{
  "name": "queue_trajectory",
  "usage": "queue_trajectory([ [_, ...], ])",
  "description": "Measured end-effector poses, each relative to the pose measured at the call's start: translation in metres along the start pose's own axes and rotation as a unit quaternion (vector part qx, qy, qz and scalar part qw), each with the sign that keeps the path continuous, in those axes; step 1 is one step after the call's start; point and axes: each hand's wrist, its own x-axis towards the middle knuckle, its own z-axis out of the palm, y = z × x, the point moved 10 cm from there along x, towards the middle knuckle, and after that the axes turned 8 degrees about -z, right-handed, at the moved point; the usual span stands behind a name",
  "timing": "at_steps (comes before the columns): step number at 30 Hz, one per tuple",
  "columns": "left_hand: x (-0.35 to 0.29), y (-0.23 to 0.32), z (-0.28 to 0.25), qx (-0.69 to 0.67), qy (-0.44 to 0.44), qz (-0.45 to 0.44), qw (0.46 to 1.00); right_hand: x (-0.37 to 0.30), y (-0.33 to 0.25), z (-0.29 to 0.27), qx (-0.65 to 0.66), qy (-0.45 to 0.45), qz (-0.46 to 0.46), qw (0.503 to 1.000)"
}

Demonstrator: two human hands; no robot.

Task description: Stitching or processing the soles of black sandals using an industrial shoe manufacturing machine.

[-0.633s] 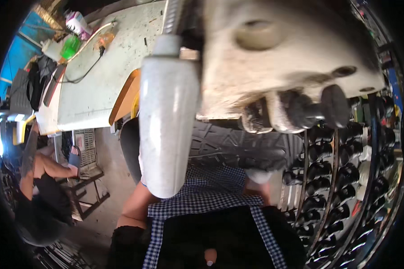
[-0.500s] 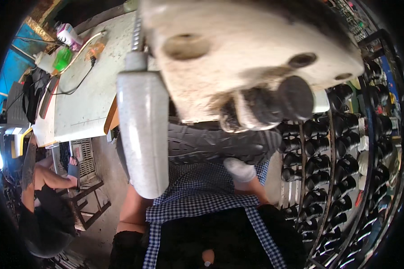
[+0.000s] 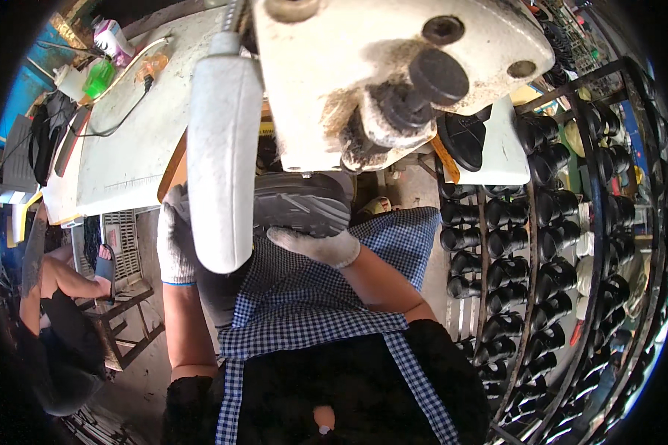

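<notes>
My right hand (image 3: pixel 318 246), in a white knit glove, is closed round the underside of a black shoe (image 3: pixel 304 204). The shoe's ridged sole faces me, below the machine head. My left hand (image 3: pixel 174 241), also gloved, is at the shoe's other end. A grey-white elongated housing (image 3: pixel 224 163) on a ribbed flexible neck hides part of that hand and that end of the shoe. Over the shoe sits the cream machine head (image 3: pixel 334 81), stained dark, with a black knob (image 3: pixel 438 76) at its lower right.
A pale worktable (image 3: pixel 145 141) at the left carries a cable, a green bottle (image 3: pixel 99 78) and a purple-white bottle (image 3: pixel 113 41). Another black shoe (image 3: pixel 462 139) lies on a pale surface at right. Racks of black shoes (image 3: pixel 557 259) fill the right side. A seated person (image 3: pixel 67 326) is at lower left.
The shoe has moved lower and away from my view, so it looks smaller. Both gloves show more clearly now; my left was hidden before. The machine head appears higher and further left.
</notes>
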Motion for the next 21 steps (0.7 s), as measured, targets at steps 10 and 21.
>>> queue_trajectory([
  [10,-0.056,0.053,0.185,0.395,-0.221,0.224,0.863,0.032,-0.036,-0.045,-0.093,-0.173,0.087,0.977],
  [21,-0.047,-0.027,0.217,0.117,-0.240,-0.043,0.963,0.038,-0.088,-0.103,-0.429,-0.131,-0.128,0.884],
])
